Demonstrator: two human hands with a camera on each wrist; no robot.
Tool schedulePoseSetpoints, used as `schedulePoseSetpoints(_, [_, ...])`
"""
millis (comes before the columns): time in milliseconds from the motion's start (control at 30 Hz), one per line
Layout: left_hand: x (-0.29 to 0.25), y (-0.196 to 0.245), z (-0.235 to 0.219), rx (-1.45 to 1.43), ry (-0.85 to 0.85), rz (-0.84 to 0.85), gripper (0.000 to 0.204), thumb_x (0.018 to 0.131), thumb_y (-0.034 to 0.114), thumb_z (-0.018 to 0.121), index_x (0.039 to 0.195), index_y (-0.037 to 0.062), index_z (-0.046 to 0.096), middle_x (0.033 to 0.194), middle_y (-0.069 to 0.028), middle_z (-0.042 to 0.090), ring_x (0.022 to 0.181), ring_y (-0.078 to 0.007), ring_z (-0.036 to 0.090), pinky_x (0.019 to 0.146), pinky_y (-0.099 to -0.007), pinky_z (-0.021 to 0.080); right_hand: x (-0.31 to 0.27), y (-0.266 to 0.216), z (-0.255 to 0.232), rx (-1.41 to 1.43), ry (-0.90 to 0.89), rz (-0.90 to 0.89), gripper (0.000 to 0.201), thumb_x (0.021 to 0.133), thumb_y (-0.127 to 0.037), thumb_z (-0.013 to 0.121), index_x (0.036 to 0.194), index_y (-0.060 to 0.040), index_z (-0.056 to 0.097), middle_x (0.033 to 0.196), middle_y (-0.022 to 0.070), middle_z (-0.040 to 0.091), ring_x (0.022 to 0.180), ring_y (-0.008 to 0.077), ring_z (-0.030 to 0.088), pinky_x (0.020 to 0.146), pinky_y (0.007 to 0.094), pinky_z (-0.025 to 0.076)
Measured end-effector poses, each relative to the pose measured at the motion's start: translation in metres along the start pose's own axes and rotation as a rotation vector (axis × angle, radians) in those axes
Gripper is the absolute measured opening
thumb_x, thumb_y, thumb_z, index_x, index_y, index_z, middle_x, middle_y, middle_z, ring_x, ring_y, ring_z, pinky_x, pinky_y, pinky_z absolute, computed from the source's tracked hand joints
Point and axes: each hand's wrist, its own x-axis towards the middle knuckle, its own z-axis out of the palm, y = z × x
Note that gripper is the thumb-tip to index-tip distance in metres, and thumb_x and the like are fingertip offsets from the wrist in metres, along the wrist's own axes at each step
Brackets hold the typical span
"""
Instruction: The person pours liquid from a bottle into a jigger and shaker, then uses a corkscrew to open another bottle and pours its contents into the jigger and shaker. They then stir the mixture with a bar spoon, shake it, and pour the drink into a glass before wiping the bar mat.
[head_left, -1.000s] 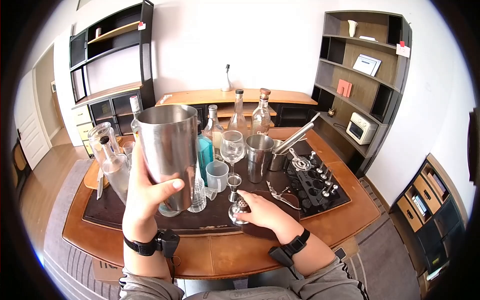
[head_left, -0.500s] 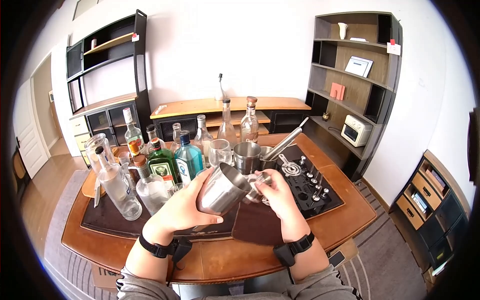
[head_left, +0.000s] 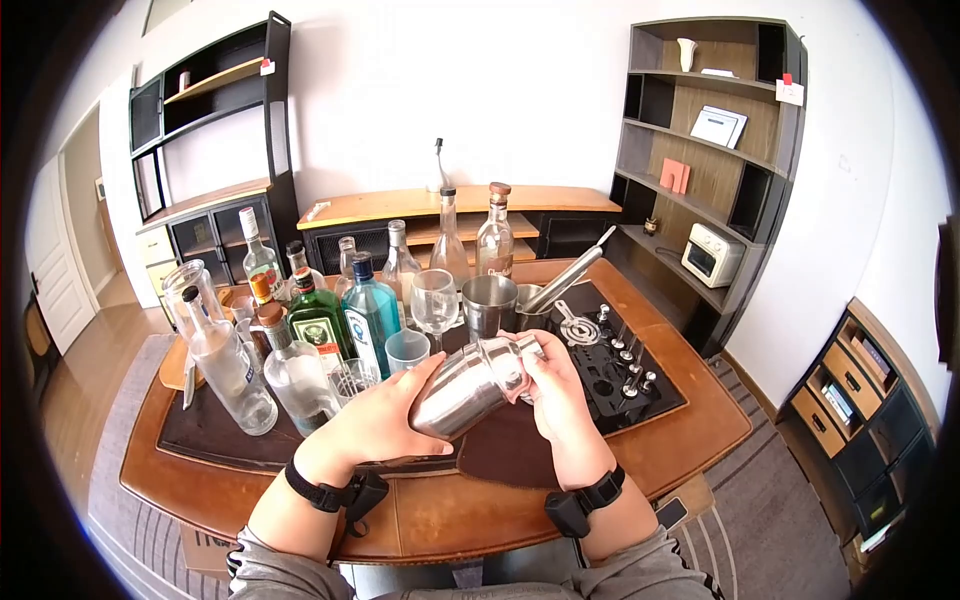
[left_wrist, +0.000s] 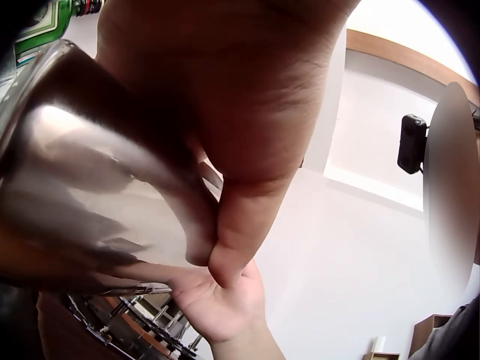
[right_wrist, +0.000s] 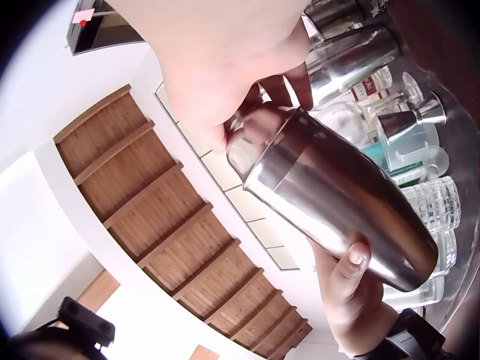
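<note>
Tilted over the front of the table is a polished steel shaker tin [head_left: 458,402], its mouth up and to the right. My left hand [head_left: 385,418] grips the tin around its lower body, thumb along the near side. At the mouth, my right hand [head_left: 562,390] holds the domed steel shaker lid [head_left: 507,364] with its fingers around the top. In the right wrist view the lid [right_wrist: 262,129] sits against the rim of the tin [right_wrist: 349,210]. The left wrist view has the tin's shiny wall [left_wrist: 82,187] close up, beside the left thumb.
Several bottles stand at the left, among them a green bottle [head_left: 318,322] and a blue bottle [head_left: 373,318]. Behind the hands are a stemmed glass [head_left: 435,296] and another steel tin [head_left: 488,306]. A black rack [head_left: 635,405] of bar tools lies right. A jigger [right_wrist: 411,118] stands nearby.
The left hand has lowered and tilted the tin from upright. The right hand has lifted the lid from the table and brought it onto the tin's mouth.
</note>
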Motion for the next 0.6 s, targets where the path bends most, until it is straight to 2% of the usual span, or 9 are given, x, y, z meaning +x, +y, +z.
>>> schedulePoseSetpoints(167, [-0.001, 0.006, -0.001, 0.013, -0.021, -0.034, 0.107, 0.063, 0.028, 0.088, 0.149, 0.0021, 0.028, 0.129, -0.0265, 0.054, 0.122, -0.0367, 0.053, 0.104, -0.0372, 0.041, 0.001, -0.002, -0.002, -0.027, -0.034, 0.037, 0.035, 0.097, -0.021, 0.055, 0.125, -0.0021, 0.047, 0.130, 0.0173, 0.057, 0.099, 0.0164, 0.063, 0.066, 0.0252, 0.052])
schedulePoseSetpoints(200, [-0.001, 0.008, -0.001, 0.015, -0.023, -0.041, 0.107, 0.063, 0.028, 0.088, 0.149, 0.0020, 0.028, 0.128, -0.0265, 0.054, 0.122, -0.0365, 0.053, 0.104, -0.0371, 0.041, 0.001, -0.002, -0.002, -0.036, -0.030, 0.023, 0.035, 0.098, -0.021, 0.056, 0.125, -0.0022, 0.047, 0.130, 0.0171, 0.057, 0.099, 0.0161, 0.063, 0.066, 0.0250, 0.052])
schedulePoseSetpoints(300, [-0.001, 0.002, 0.007, 0.021, 0.029, 0.010, 0.105, 0.065, 0.037, 0.085, 0.149, 0.0104, 0.029, 0.124, -0.0281, 0.056, 0.115, -0.0408, 0.058, 0.099, -0.0410, 0.046, 0.002, -0.001, -0.002, -0.066, -0.033, -0.007, 0.035, 0.098, -0.023, 0.055, 0.126, -0.0026, 0.047, 0.131, 0.0173, 0.057, 0.099, 0.0160, 0.062, 0.066, 0.0246, 0.051])
schedulePoseSetpoints(467, [-0.006, 0.009, 0.002, 0.024, 0.022, -0.008, 0.105, 0.064, 0.036, 0.085, 0.149, 0.0105, 0.029, 0.127, -0.0274, 0.054, 0.116, -0.0417, 0.057, 0.100, -0.0417, 0.046, -0.005, -0.002, 0.003, -0.156, -0.090, -0.104, 0.043, 0.099, -0.027, 0.054, 0.132, -0.0040, 0.041, 0.134, 0.0200, 0.054, 0.105, 0.0196, 0.062, 0.064, 0.0238, 0.050])
schedulePoseSetpoints(567, [-0.005, 0.009, 0.011, 0.005, 0.051, 0.015, 0.107, 0.064, 0.035, 0.085, 0.150, 0.0101, 0.027, 0.130, -0.0271, 0.052, 0.119, -0.0420, 0.055, 0.101, -0.0421, 0.045, -0.007, -0.002, 0.004, -0.205, -0.085, -0.173, 0.052, 0.099, -0.029, 0.055, 0.140, -0.0058, 0.033, 0.137, 0.0216, 0.051, 0.114, 0.0248, 0.059, 0.074, 0.0283, 0.053])
schedulePoseSetpoints(600, [-0.003, 0.007, 0.015, -0.011, 0.066, 0.035, 0.107, 0.064, 0.035, 0.085, 0.150, 0.0100, 0.026, 0.131, -0.0270, 0.051, 0.119, -0.0421, 0.054, 0.102, -0.0422, 0.044, -0.006, -0.001, 0.005, -0.178, -0.083, -0.183, 0.054, 0.099, -0.027, 0.055, 0.142, -0.0052, 0.031, 0.138, 0.0205, 0.050, 0.116, 0.0238, 0.057, 0.082, 0.0300, 0.050])
